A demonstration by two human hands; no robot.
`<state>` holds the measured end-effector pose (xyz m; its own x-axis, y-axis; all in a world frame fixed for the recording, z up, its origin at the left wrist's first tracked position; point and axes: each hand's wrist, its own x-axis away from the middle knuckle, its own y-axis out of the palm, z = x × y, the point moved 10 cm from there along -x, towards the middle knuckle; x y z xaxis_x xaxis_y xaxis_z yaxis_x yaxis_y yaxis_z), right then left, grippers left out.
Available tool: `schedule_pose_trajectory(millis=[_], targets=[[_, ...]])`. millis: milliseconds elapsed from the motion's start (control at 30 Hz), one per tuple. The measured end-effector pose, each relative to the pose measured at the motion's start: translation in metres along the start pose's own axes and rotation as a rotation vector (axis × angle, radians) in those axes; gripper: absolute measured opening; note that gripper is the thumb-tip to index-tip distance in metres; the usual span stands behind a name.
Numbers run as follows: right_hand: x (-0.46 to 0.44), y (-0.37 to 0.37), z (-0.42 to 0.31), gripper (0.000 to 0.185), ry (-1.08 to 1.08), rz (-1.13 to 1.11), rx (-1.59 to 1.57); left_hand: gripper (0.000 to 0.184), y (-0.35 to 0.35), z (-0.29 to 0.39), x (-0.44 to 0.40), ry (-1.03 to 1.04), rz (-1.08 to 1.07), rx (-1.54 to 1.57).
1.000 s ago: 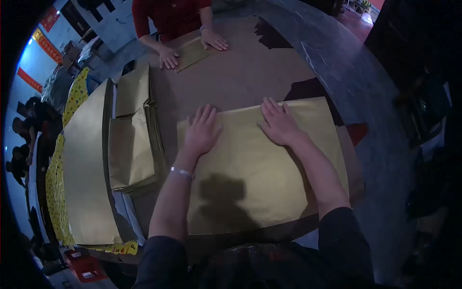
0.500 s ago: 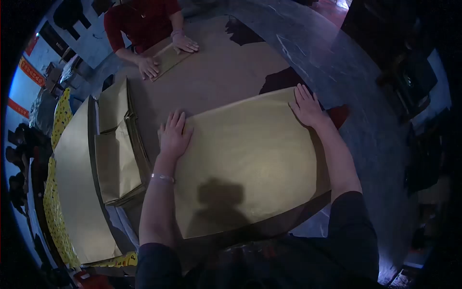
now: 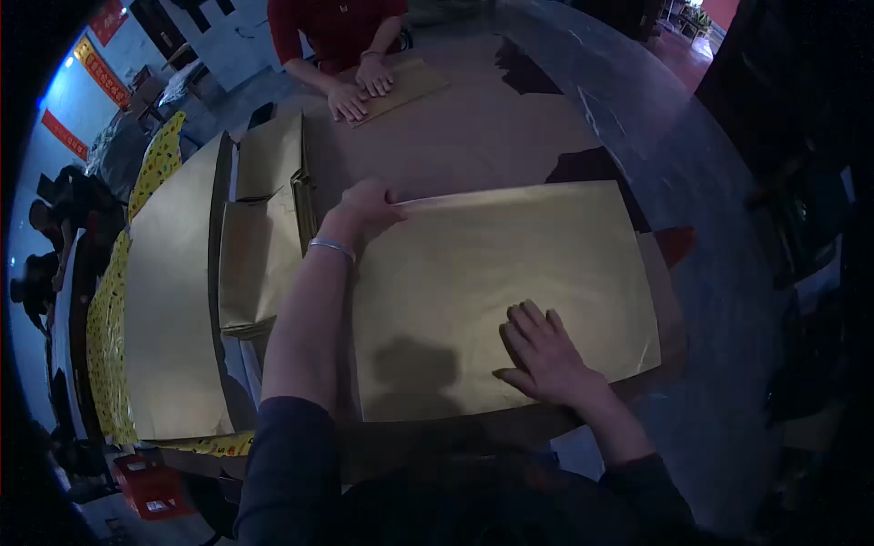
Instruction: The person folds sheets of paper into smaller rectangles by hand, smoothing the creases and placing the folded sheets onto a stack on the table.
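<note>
A large golden-brown paper sheet (image 3: 455,273) lies flat in front of me, with a shadow on its lower left. At its far left corner is my left hand (image 3: 369,202), its fingers curled in at the paper's edge; the fingertips are partly hidden. My right hand (image 3: 546,355) rests palm down on the lower right of the sheet, fingers apart. Left of the sheet stands a stack of folded brown paper (image 3: 259,264). Beyond that stack lies a big flat brown sheet (image 3: 177,309).
Across the table, a person in a red top (image 3: 337,36) presses both hands on a folded brown paper piece (image 3: 410,86). Dark torn patches (image 3: 587,166) show in the table covering. A red crate (image 3: 150,487) stands low at the left, near yellow patterned material (image 3: 109,355).
My right hand has come from the far right corner down onto the sheet's lower right. My left hand has curled at the far left corner. The view has shifted, and the other person's hands are closer together.
</note>
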<state>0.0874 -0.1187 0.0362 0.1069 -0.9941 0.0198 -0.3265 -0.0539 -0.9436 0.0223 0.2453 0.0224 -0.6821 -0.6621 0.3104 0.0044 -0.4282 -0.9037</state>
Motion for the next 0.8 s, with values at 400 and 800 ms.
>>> schedule_pose_trajectory(millis=[400, 800], targets=[[-0.003, 0.028, -0.075, 0.092, -0.123, 0.003, -0.041, 0.041, -0.033, -0.023, 0.052, 0.029, 0.001, 0.262], [0.002, 0.036, -0.136, 0.104, -0.22, 0.182, -0.003, 0.028, -0.09, -0.077, 0.152, -0.287, 0.13, 0.585]])
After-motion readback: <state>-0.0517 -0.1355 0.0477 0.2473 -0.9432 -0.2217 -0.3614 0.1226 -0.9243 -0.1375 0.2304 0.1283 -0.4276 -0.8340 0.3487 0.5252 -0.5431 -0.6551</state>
